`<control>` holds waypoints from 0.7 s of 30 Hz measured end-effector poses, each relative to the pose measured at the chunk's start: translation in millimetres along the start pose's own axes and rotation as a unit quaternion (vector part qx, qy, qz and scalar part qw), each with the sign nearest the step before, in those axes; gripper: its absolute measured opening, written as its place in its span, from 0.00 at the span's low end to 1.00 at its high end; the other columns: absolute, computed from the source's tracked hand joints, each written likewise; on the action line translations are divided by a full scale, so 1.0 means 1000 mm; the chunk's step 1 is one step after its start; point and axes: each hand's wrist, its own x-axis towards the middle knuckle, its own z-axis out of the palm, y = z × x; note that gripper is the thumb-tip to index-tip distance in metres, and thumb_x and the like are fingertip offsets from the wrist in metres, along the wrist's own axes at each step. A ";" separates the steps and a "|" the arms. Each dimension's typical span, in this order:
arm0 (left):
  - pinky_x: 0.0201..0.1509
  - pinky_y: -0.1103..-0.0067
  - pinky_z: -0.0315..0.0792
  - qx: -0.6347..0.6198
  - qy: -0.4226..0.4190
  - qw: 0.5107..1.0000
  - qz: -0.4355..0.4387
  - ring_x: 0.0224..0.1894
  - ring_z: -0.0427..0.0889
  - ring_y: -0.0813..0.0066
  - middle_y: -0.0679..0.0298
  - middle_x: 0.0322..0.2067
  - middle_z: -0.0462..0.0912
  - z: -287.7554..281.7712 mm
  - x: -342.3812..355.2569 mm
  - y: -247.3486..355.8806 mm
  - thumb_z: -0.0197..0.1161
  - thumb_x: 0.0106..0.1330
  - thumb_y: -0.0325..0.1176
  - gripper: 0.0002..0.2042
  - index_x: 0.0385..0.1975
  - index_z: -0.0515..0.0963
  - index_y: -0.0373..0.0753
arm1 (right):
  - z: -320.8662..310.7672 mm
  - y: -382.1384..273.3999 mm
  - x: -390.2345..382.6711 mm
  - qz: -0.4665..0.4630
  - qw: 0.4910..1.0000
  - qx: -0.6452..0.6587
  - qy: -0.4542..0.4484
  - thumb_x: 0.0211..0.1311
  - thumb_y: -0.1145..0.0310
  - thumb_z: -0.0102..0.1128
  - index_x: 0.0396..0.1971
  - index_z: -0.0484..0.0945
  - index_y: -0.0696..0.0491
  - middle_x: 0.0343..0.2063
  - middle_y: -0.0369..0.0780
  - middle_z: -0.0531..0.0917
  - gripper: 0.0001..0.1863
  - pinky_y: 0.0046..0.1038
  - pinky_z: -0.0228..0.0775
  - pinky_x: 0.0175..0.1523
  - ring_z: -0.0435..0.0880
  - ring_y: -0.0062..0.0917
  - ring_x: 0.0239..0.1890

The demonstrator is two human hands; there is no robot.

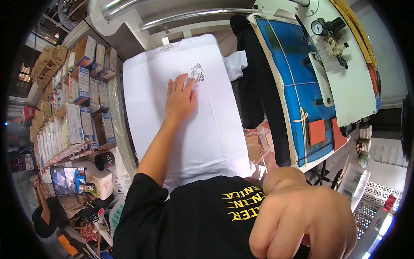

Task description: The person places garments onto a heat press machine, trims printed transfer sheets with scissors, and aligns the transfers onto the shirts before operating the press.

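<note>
A white T-shirt lies spread flat, its neck end away from me and a small tag at the collar. On its upper right chest is a small dark line print of a cat with lettering below. My left hand rests on the fabric just beside the print, fingers stretched out and holding nothing. Close to the camera at the lower right is my right hand, raised and with curled fingers. Its palm side is hidden, so whatever it may hold does not show.
Boxes of stacked packs line the left side. Right of the shirt stand a black padded strip and a blue panel tied with string. A pressure gauge and metal bars sit beyond. A co-worker's arm shows lower left.
</note>
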 end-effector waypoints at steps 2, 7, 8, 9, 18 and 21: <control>0.72 0.47 0.47 0.050 0.028 0.998 -0.011 0.68 0.60 0.45 0.53 0.63 0.68 0.002 -0.002 0.004 0.60 0.64 0.38 0.20 0.56 0.76 0.45 | 0.021 -0.008 -0.005 0.041 0.995 0.040 0.083 0.60 0.79 0.53 0.21 0.78 0.54 0.32 0.41 0.85 0.09 0.21 0.57 0.19 0.67 0.23 0.16; 0.68 0.36 0.41 0.074 0.018 0.996 -0.044 0.68 0.58 0.38 0.53 0.63 0.67 0.003 -0.005 0.007 0.60 0.63 0.40 0.18 0.54 0.78 0.51 | 0.024 -0.004 0.002 0.043 0.996 0.052 0.051 0.62 0.79 0.53 0.22 0.79 0.55 0.33 0.45 0.84 0.10 0.22 0.56 0.19 0.67 0.23 0.15; 0.67 0.34 0.40 0.075 0.017 0.996 -0.046 0.68 0.57 0.37 0.53 0.63 0.67 0.003 -0.005 0.006 0.60 0.63 0.40 0.18 0.54 0.78 0.52 | 0.017 0.000 -0.003 0.022 0.996 0.080 0.017 0.62 0.78 0.53 0.22 0.79 0.55 0.33 0.46 0.84 0.09 0.23 0.57 0.19 0.67 0.24 0.15; 0.68 0.35 0.41 0.080 0.015 0.995 -0.051 0.68 0.57 0.37 0.53 0.63 0.67 0.002 -0.007 0.004 0.60 0.63 0.40 0.18 0.54 0.78 0.52 | 0.012 -0.002 -0.008 0.055 0.992 0.116 -0.004 0.61 0.76 0.54 0.21 0.77 0.55 0.30 0.45 0.81 0.09 0.26 0.58 0.19 0.68 0.26 0.15; 0.67 0.35 0.42 0.077 0.024 0.996 -0.048 0.68 0.57 0.38 0.53 0.63 0.68 0.008 -0.009 0.000 0.59 0.63 0.40 0.17 0.53 0.78 0.52 | -0.013 -0.011 -0.024 0.109 0.993 0.016 -0.046 0.63 0.70 0.58 0.28 0.81 0.55 0.30 0.44 0.83 0.07 0.26 0.68 0.21 0.78 0.29 0.19; 0.69 0.38 0.44 0.073 0.013 0.996 -0.041 0.68 0.58 0.41 0.54 0.62 0.69 0.000 -0.007 -0.004 0.58 0.64 0.39 0.17 0.53 0.78 0.52 | -0.069 0.012 -0.010 0.166 0.898 -0.398 -0.086 0.57 0.72 0.63 0.30 0.79 0.57 0.29 0.44 0.83 0.04 0.30 0.73 0.31 0.83 0.35 0.28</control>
